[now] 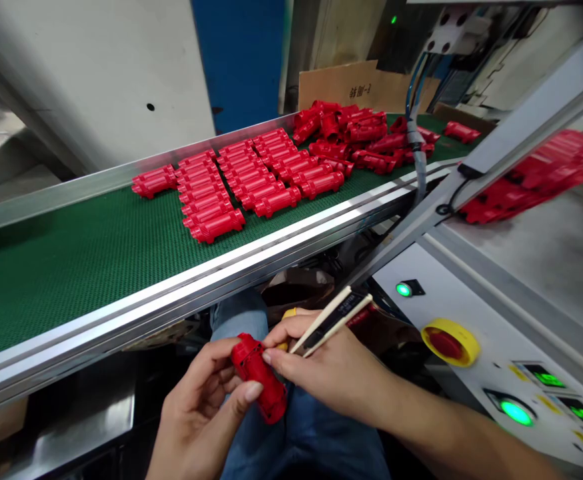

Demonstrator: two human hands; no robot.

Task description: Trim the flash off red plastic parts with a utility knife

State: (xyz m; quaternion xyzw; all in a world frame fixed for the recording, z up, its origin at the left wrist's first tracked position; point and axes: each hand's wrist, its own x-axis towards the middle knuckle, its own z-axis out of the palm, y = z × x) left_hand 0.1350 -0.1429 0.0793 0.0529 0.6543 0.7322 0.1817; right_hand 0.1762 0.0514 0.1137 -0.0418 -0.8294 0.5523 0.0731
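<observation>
Pinching a red part at half past six between the thumb and fingers of the left hand, tilted, presumably to steady its upper end beside the right hand. Gripping a cream-and-black tool between the thumb and fingers of the latter, back end towards two o'clock, probably for fine control. Note, around eleven on the green belt, the red rows laid side by side, seemingly for order beside the heap at one.
</observation>
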